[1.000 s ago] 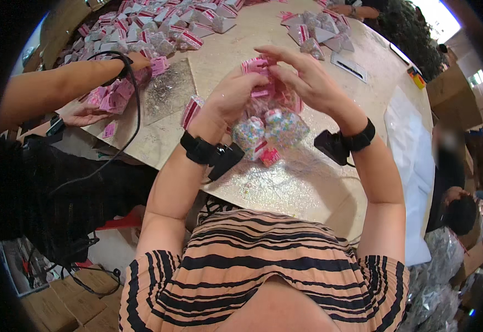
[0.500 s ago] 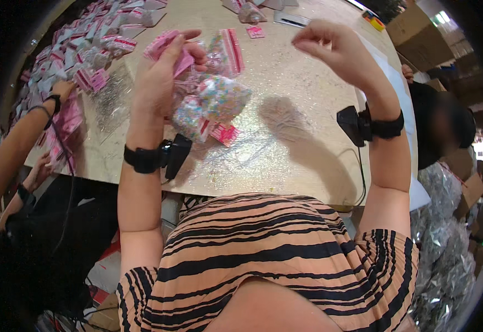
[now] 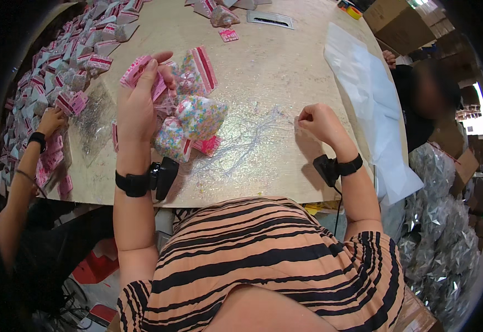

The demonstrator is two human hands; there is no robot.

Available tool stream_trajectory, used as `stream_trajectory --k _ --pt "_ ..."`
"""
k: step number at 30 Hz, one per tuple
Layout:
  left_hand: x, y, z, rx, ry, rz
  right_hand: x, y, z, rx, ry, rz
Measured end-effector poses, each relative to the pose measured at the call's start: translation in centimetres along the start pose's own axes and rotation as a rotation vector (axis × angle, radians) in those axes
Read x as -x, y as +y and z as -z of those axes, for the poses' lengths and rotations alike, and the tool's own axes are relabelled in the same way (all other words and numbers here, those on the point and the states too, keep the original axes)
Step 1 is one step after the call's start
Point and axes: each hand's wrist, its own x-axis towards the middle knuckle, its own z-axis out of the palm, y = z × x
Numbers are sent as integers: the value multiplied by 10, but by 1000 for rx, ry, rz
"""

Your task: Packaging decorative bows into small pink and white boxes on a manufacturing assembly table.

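Observation:
My left hand (image 3: pixel 139 99) is raised over the table and grips a bunch of small clear bags (image 3: pixel 194 113) filled with pastel candy, each with a pink header card. My right hand (image 3: pixel 319 123) is down on the beige table (image 3: pixel 285 66), fingers pinched on a thin white string from a loose heap of strings (image 3: pixel 247 141) that lies between my hands. A black band with a small device sits on each wrist.
Many more pink-topped candy bags (image 3: pixel 70 72) cover the table's left side, where another person's hand (image 3: pixel 50 119) reaches in. A white sheet (image 3: pixel 371 94) hangs over the right edge. Shiny silver bags (image 3: pixel 446 221) are piled at the right.
My right hand dropped from near the bags down to the strings on the table. My left hand kept the bunch of bags and stayed up at the left.

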Motion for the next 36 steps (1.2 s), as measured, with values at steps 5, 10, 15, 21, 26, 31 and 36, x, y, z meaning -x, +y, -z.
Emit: stream_trajectory --k 5,10,15,21,26,31,36 --pt "8 9 -2 -19 48 12 15 4 1 -79 -26 -109" --pt "6 11 -8 -65 52 21 26 6 -11 -153 73 -113" --pt "8 12 -19 -54 29 42 19 -3 -21 -140 206 -164" --pt "11 16 -27 -76 22 53 -3 -1 -26 -37 261 -81" --pt "15 18 -33 -80 13 90 -9 -7 -31 96 240 -74" --pt "15 14 -38 -94 12 82 -10 -2 -29 118 287 3" --pt "14 12 -46 -121 -63 93 -6 1 -3 -367 279 -55"
